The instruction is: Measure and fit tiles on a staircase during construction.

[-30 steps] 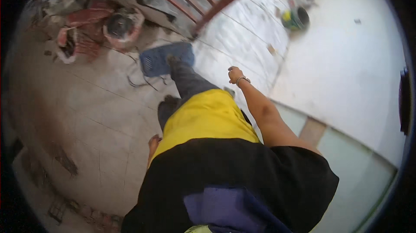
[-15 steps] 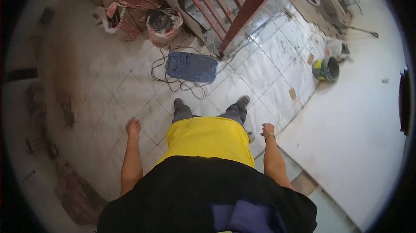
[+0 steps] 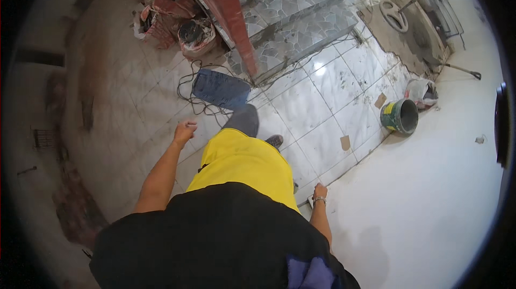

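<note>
My left hand (image 3: 185, 132) swings forward over the tiled floor, nearest to a dark blue rectangular tub-like thing (image 3: 221, 89) with a dark cord (image 3: 185, 86) looped around it. Its fingers are loosely bent and a little apart, and nothing shows in them. Low on the right, my right hand (image 3: 320, 191) hangs beside my body, closed, with a band on the wrist. No held thing shows in it. A small pale edge lies next to that hand, too unclear to name. One leg is stepping forward toward the tub-like thing.
A red post (image 3: 228, 17) stands at the foot of stone-patterned steps (image 3: 301, 36). Filled sacks (image 3: 199, 47) crowd the far left. On the right are a green bucket (image 3: 400, 116) on its side, a plastic bag (image 3: 420, 91), a shovel (image 3: 457, 67) and a mortar-covered board (image 3: 414, 31).
I have stepped forward and my view has turned right, bringing the steps into fuller sight. My left hand has swung forward; my right hand has dropped back.
</note>
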### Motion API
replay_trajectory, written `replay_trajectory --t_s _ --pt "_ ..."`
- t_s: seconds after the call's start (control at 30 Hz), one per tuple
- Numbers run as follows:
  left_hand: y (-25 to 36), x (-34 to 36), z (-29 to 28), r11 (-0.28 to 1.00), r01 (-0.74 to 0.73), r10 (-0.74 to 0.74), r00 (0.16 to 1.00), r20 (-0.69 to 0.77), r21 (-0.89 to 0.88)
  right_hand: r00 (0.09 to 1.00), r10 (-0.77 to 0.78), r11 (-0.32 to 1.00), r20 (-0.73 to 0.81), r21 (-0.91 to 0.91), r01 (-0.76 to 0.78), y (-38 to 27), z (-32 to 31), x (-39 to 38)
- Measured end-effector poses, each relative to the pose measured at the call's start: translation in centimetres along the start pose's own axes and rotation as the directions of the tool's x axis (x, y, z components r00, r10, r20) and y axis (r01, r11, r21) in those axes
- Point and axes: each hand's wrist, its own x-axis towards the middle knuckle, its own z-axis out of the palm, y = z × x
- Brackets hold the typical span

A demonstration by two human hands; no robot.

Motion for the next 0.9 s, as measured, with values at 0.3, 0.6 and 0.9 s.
replay_trajectory --t_s 0.3,0.6,0.9 --pt "-0.6 3.3 6.7 0.941 0.287 -0.312 0.941 0.133 0.179 0.930 0.351 0.369 0.106 0.898 -0.241 0.0 -16.7 8.8" --pt "24.5 14.5 31.6 0.874 -0.399 0.295 0.889 0.350 0.276 0.948 0.293 0.420 0.125 0.874 -0.245 10.7 -34.9 15.6" --pt "36.4 11.5 41.1 0.755 -0.650 0.562 0.712 0.422 0.091 0.995 0.059 0.367 0.076 0.926 -0.092 28.8 -33.0 32.1"
